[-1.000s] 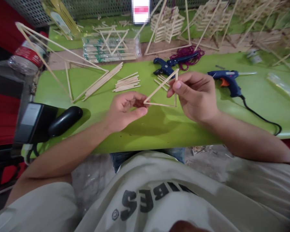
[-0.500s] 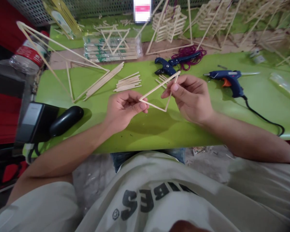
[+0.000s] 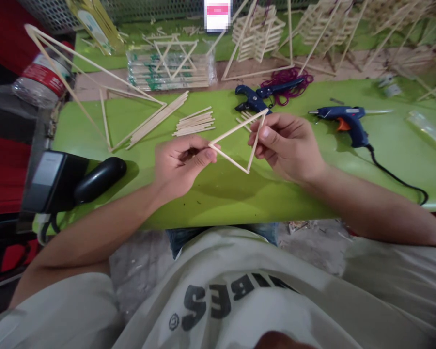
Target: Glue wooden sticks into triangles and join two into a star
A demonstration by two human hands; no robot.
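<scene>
Between my hands is a small triangle of thin wooden sticks point(image 3: 236, 129), held above the green table. My left hand point(image 3: 185, 160) pinches its left corner between thumb and fingers. On the other side, my right hand point(image 3: 287, 145) grips the right-hand stick, with the thumb pressed on it. The triangle's lowest corner hangs free, pointing toward my body. Just beyond my hands lie a bundle of short sticks point(image 3: 195, 121) and a few more short sticks partly hidden by my right fingers. Blue-handled cutters point(image 3: 252, 99) rest behind my right hand.
A blue glue gun point(image 3: 343, 118) with its cord lies at right. At left are a large stick frame point(image 3: 83, 58), long sticks point(image 3: 158, 121) and a black rounded case point(image 3: 101, 181). Packed sticks point(image 3: 138, 72), purple cord point(image 3: 285, 82) and lattice structures point(image 3: 259, 34) stand farther back.
The triangle has tilted, so more of its open face shows and its lower corner sits slightly lower. My left hand has shifted a little left; both hands keep their hold.
</scene>
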